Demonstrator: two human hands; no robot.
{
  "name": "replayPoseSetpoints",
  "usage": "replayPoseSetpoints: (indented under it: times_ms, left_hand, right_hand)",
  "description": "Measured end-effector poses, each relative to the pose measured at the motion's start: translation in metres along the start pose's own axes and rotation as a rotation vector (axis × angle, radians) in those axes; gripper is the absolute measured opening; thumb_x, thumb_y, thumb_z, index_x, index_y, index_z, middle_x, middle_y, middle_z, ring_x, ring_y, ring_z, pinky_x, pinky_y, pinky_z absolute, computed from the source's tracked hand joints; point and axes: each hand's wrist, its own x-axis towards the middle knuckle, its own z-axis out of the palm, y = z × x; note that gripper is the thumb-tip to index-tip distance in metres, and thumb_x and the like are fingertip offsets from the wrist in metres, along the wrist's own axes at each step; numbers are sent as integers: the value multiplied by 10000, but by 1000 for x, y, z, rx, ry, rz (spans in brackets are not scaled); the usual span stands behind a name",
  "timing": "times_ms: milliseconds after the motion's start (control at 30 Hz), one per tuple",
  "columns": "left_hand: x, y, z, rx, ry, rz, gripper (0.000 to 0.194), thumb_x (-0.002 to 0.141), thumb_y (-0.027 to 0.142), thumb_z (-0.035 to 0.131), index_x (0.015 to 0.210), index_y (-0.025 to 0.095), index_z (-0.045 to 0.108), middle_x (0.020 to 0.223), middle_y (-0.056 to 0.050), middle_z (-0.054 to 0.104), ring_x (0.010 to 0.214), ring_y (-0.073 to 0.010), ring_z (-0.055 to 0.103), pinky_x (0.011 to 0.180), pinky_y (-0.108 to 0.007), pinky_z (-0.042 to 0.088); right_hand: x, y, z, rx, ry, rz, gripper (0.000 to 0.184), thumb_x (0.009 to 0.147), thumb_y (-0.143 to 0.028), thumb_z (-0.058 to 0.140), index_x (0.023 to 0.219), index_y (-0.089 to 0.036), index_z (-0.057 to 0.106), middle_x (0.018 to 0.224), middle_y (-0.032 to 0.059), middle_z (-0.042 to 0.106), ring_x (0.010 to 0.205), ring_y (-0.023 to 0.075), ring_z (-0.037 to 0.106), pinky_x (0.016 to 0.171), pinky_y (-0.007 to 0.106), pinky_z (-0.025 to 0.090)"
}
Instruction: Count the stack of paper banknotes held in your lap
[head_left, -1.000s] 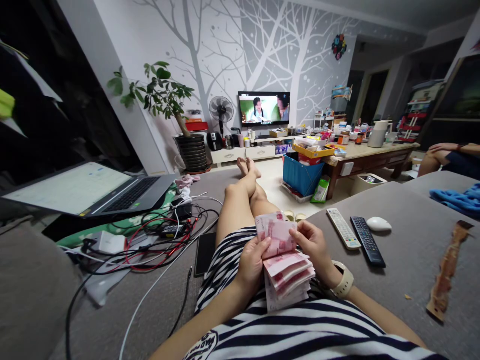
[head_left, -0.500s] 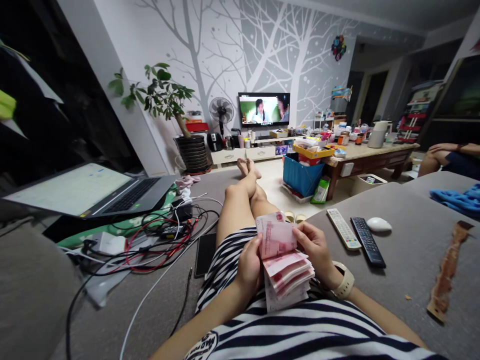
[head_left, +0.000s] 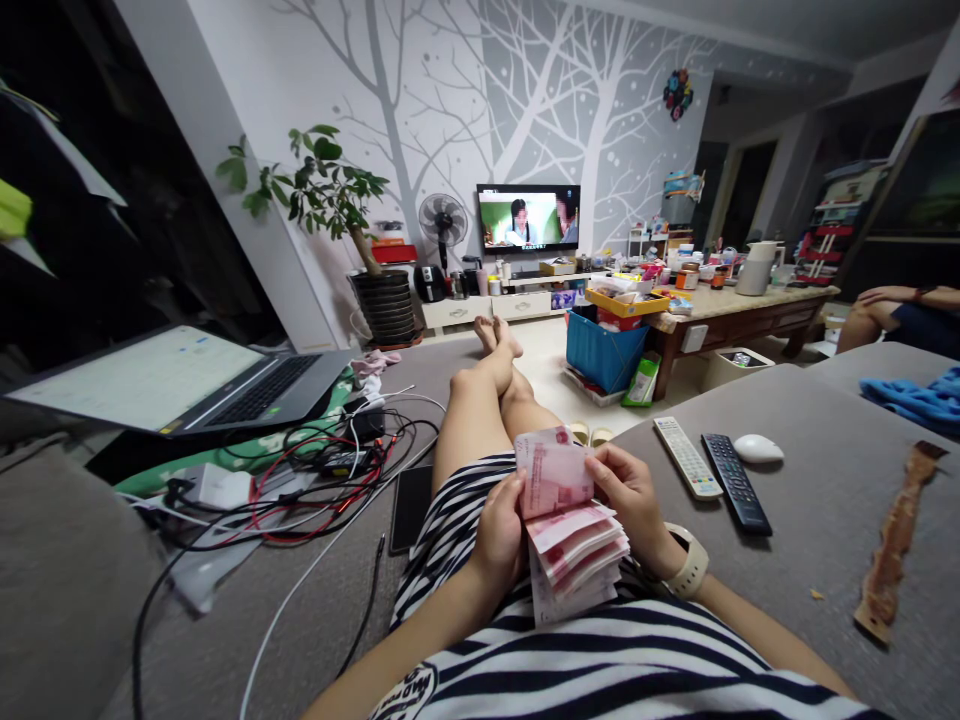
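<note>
A stack of pink banknotes (head_left: 574,550) is held over my lap, folded so that several edges fan out toward me. My left hand (head_left: 501,528) is closed around the stack's left side, its thumb on the front and the other fingers mostly hidden behind. My right hand (head_left: 624,490) pinches the upper right edge of a raised banknote (head_left: 553,478) between thumb and fingers. That note stands up above the rest, and part of another shows behind it. A pale watch sits on my right wrist.
Left of my legs lie a phone (head_left: 409,510), tangled cables (head_left: 352,450) and an open laptop (head_left: 255,385). On the right are a white remote (head_left: 686,458), a black remote (head_left: 736,484), a white mouse (head_left: 757,449) and a brown strip (head_left: 892,550). Another person's leg (head_left: 866,322) shows at far right.
The raised banknotes have shifted very slightly at the top. Both my hands keep almost the same place and grip.
</note>
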Motion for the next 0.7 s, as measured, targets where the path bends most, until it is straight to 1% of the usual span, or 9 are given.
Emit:
replayPoseSetpoints:
  times_ms: [133,233,367,467,567,633,700]
  left_hand:
    - [0,0,-1,12,-23,11,291,677,497,712,678,207,695,725,-25,737,719,-218,657,769,-372,521]
    - [3,-3,-4,25,-10,20,304,677,509,717,679,206,695,738,-27,737,724,-214,654,773,-368,517]
    - [6,-7,-7,26,44,29,306,677,507,733,673,202,705,722,-16,732,718,-210,652,749,-347,514]
    - [6,-7,-7,12,31,21,287,687,494,727,693,207,717,747,-12,745,747,-218,668,780,-357,524]
    - [3,-5,-5,-7,13,9,270,664,474,737,704,208,713,750,-11,751,732,-203,670,779,-353,542]
    - [2,-4,-4,-6,13,6,276,653,471,736,717,204,716,758,-13,756,729,-199,674,783,-353,553]
    - [1,-3,-3,5,30,14,283,652,474,733,729,201,727,779,-25,766,756,-216,689,802,-375,563]
  right_hand:
    - [0,-1,0,0,2,1,431,815,-544,678,610,-195,531,560,-25,480,530,119,378,491,250,303]
    - [-1,-1,0,3,5,0,428,818,-535,680,608,-193,531,558,-30,466,527,114,365,492,250,294]
    - [-1,0,0,19,3,9,425,814,-531,684,610,-191,532,555,-34,452,521,109,344,487,248,284]
    - [-1,0,1,18,8,9,425,806,-535,690,608,-190,539,545,-38,443,516,108,334,483,248,278]
    - [-1,-1,1,12,11,6,425,809,-536,686,609,-189,544,546,-38,446,517,109,339,485,250,282]
    - [-1,-1,1,10,10,8,423,812,-535,684,611,-190,547,547,-38,447,514,108,341,483,250,284]
    - [-2,-1,0,10,9,6,419,812,-531,688,613,-188,552,546,-39,447,509,107,345,481,248,287]
